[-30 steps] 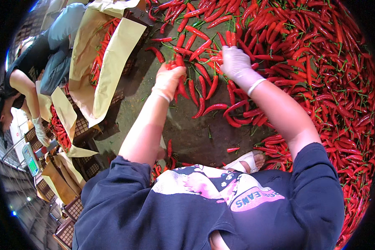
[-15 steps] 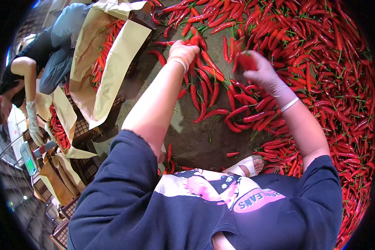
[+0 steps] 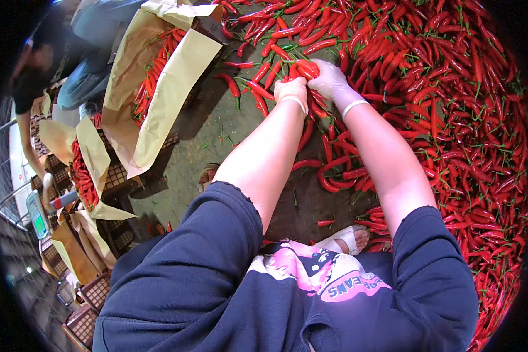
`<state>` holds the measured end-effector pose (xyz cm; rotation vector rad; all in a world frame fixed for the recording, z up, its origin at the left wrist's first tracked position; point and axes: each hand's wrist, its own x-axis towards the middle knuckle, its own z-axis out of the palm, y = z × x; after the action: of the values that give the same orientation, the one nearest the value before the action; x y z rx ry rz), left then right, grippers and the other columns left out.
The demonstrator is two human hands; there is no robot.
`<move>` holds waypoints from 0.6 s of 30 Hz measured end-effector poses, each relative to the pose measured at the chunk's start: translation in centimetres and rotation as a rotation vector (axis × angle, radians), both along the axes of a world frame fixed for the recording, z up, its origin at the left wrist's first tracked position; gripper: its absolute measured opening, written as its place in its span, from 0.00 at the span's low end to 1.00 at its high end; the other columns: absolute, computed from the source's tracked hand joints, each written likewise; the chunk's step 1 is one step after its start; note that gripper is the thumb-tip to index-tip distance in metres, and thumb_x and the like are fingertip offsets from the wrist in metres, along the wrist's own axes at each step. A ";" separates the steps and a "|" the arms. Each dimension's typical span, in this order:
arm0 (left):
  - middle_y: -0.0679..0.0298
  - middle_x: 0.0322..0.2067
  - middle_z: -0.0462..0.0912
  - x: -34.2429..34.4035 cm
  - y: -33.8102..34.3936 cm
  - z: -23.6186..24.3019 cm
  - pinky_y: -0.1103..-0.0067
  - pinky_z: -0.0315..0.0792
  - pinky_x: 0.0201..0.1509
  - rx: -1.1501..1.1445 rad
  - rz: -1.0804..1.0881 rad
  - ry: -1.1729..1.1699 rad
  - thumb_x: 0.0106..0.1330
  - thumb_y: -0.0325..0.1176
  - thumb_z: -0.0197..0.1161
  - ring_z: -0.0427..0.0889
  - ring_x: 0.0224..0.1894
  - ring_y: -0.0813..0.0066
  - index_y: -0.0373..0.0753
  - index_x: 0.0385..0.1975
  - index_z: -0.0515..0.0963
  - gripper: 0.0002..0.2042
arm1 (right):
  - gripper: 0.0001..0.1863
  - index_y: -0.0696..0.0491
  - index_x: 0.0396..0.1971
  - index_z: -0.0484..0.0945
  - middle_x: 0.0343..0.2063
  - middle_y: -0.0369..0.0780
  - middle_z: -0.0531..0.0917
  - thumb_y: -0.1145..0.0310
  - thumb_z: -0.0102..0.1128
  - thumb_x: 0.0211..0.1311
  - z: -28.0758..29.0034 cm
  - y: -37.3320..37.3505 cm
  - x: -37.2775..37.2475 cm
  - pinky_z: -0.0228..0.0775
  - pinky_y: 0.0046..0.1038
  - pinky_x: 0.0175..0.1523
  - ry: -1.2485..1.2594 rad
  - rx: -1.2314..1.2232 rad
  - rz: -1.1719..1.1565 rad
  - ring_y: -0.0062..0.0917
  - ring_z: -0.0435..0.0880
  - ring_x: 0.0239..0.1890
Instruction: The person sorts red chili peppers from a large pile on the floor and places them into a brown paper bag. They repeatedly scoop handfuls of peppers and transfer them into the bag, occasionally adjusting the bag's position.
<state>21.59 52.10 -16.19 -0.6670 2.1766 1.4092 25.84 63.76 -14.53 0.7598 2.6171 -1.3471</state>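
Note:
Both my hands wear thin white gloves and meet over the floor, close together. A bunch of red chili peppers [image 3: 306, 68] with green stems sits between them. My left hand [image 3: 291, 89] is closed around the near side of the bunch. From the right, my right hand [image 3: 330, 80] wraps the same chilies, with its fingers partly hidden behind them. More loose chilies lie on the floor under and around my hands. A large pile of red chilies [image 3: 452, 117] spreads out on the right.
At the left stands a crate lined with brown paper [image 3: 173, 91], with chilies inside. A second paper-lined crate of chilies [image 3: 85, 182] is nearer, beside a scale with a lit display [image 3: 38, 214]. Another person [image 3: 70, 64] bends there. My sandalled foot [image 3: 349, 239] stands below my arms.
My left hand has moved right, and my right hand has come left with its chilies, so the two now touch at one bunch. The other person has shifted toward the scale.

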 end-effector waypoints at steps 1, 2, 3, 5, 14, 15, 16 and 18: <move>0.55 0.40 0.83 0.9 0.9 -1.3 0.67 0.75 0.48 0.171 -0.018 -0.037 0.53 0.30 0.70 0.83 0.41 0.62 0.31 0.49 0.75 0.23 | 0.26 0.52 0.52 0.78 0.42 0.48 0.86 0.65 0.66 0.48 -2.3 2.0 1.3 0.74 0.37 0.55 0.021 -0.090 0.016 0.39 0.84 0.49; 0.55 0.38 0.84 1.3 1.0 0.5 0.66 0.76 0.46 0.332 -0.018 -0.062 0.52 0.30 0.72 0.83 0.40 0.62 0.29 0.46 0.78 0.21 | 0.23 0.53 0.49 0.80 0.42 0.45 0.86 0.69 0.61 0.49 -2.8 2.7 2.0 0.72 0.33 0.55 0.126 -0.379 -0.023 0.33 0.85 0.47; 0.55 0.36 0.84 2.2 1.2 2.4 0.66 0.77 0.44 0.355 -0.095 -0.111 0.56 0.30 0.70 0.83 0.40 0.62 0.32 0.44 0.78 0.17 | 0.22 0.55 0.49 0.80 0.43 0.42 0.86 0.72 0.61 0.50 -3.2 3.8 3.2 0.72 0.31 0.55 0.175 -0.674 -0.078 0.30 0.84 0.46; 0.56 0.41 0.85 2.0 -1.4 1.6 0.62 0.78 0.49 0.641 -0.031 -0.329 0.60 0.32 0.68 0.84 0.43 0.58 0.36 0.44 0.79 0.14 | 0.21 0.57 0.49 0.79 0.44 0.39 0.85 0.76 0.61 0.51 -0.2 1.9 4.0 0.70 0.28 0.56 0.223 -1.061 -0.133 0.27 0.83 0.46; 0.61 0.42 0.81 -0.8 -3.2 21.6 0.70 0.77 0.53 1.142 -0.474 -0.065 0.53 0.26 0.74 0.81 0.46 0.70 0.38 0.48 0.70 0.24 | 0.32 0.57 0.67 0.62 0.60 0.42 0.74 0.75 0.57 0.61 23.0 -4.7 6.1 0.60 0.37 0.70 0.617 -0.930 -0.358 0.33 0.73 0.63; 0.60 0.44 0.81 -3.0 -5.1 25.1 0.71 0.76 0.53 1.116 -0.552 -0.049 0.54 0.26 0.72 0.81 0.46 0.70 0.37 0.51 0.70 0.25 | 0.32 0.58 0.66 0.62 0.60 0.42 0.74 0.73 0.58 0.60 26.0 -6.1 4.3 0.60 0.36 0.71 0.603 -0.912 -0.283 0.33 0.73 0.63; 0.59 0.45 0.81 -5.5 -7.5 28.3 0.72 0.76 0.53 1.091 -0.629 -0.029 0.56 0.25 0.71 0.82 0.46 0.71 0.36 0.54 0.70 0.26 | 0.33 0.58 0.66 0.62 0.59 0.42 0.74 0.72 0.58 0.60 28.3 -7.8 2.4 0.59 0.36 0.71 0.589 -0.892 -0.205 0.33 0.73 0.63; 0.61 0.44 0.83 -11.3 -11.6 31.6 0.73 0.77 0.51 1.187 -0.825 0.085 0.58 0.28 0.71 0.83 0.44 0.73 0.35 0.52 0.72 0.22 | 0.29 0.59 0.62 0.67 0.56 0.41 0.77 0.70 0.60 0.61 31.1 -11.9 -2.5 0.65 0.33 0.65 0.686 -0.833 -0.117 0.30 0.76 0.59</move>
<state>10.25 40.54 15.37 0.6423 1.0188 1.8062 23.32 51.89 16.55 0.3410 1.9816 -2.8265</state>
